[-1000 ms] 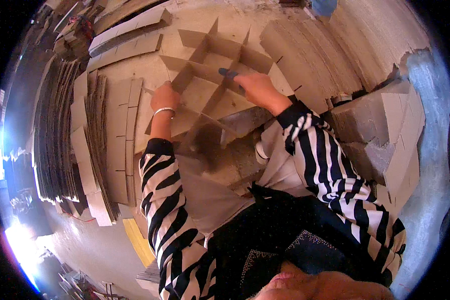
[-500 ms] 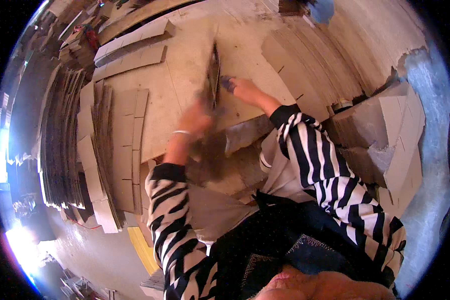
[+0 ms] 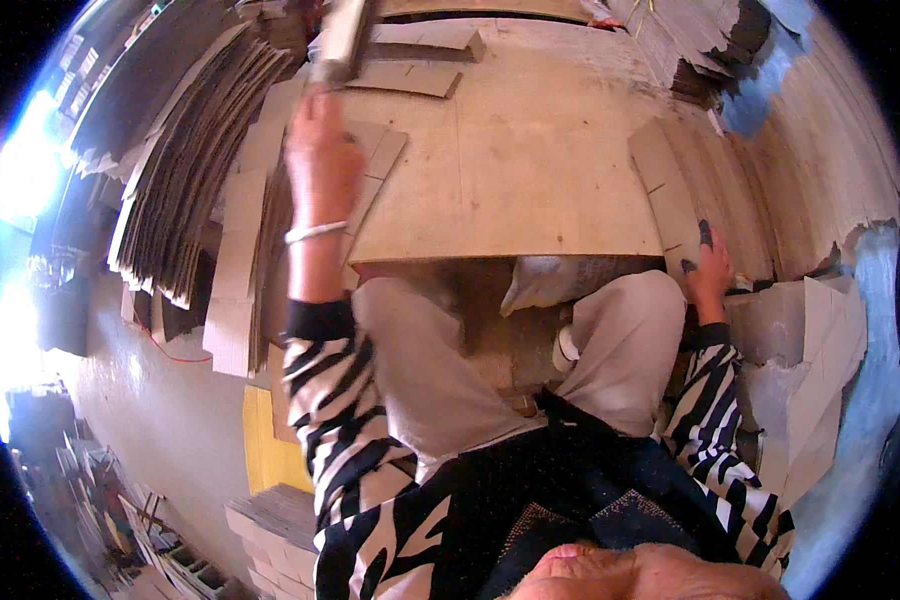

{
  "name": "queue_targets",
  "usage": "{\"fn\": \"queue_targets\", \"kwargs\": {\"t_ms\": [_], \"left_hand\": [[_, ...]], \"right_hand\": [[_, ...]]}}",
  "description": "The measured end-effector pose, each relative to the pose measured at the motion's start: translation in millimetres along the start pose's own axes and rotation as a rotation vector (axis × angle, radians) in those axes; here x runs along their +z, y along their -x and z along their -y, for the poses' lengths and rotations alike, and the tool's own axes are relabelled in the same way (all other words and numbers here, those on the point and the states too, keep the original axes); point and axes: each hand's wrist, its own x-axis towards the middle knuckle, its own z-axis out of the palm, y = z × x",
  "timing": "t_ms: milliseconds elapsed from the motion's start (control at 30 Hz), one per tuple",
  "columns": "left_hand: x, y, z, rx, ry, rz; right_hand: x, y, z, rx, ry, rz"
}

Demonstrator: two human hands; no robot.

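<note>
Keep your left hand (image 3: 320, 165) clenched firmly on the folded cardboard piece (image 3: 342, 40) you are lifting up and away to the left, above the stacks of flat cardboard (image 3: 185, 190), so it does not slip or fan open. Across the bare table (image 3: 510, 160), your right hand (image 3: 708, 272) rests fingers down on the slotted cardboard strips (image 3: 670, 200) at the right edge; whether it grips one you cannot tell, so press on only the top strip.

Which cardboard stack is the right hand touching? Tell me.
The slotted strip stack at the board's right edge: the right hand rests on its near end. The ribbed pile lies far left, untouched.
</note>
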Motion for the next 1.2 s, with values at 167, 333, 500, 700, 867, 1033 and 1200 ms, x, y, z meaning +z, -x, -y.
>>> {"fn": "queue_targets", "kwargs": {"t_ms": [167, 333, 500, 700, 867, 1033, 1200], "left_hand": [[-53, 33, 114, 0.022, -0.638, 0.163], [-54, 114, 232, -0.167, -0.721, 0.625], [-19, 81, 169, -0.178, -0.408, 0.571], [93, 113, 122, -0.223, -0.453, 0.444], [133, 159, 109, -0.22, -0.702, 0.374], [135, 170, 96, -0.001, -0.716, 0.497], [116, 140, 50, 0.14, -0.49, 0.469]], "right_hand": [[13, -15, -16, 0.094, -0.311, -0.206], [-66, -21, 43, 0.024, -0.533, -0.259], [-86, -51, 101, -0.26, -0.684, -0.148], [-86, -68, 215, -0.452, -0.584, 0.024], [-76, -42, 224, -0.505, -0.492, 0.28], [-76, -38, 222, -0.559, -0.591, 0.111], [-83, -32, 234, -0.627, -0.801, -0.084]]}}
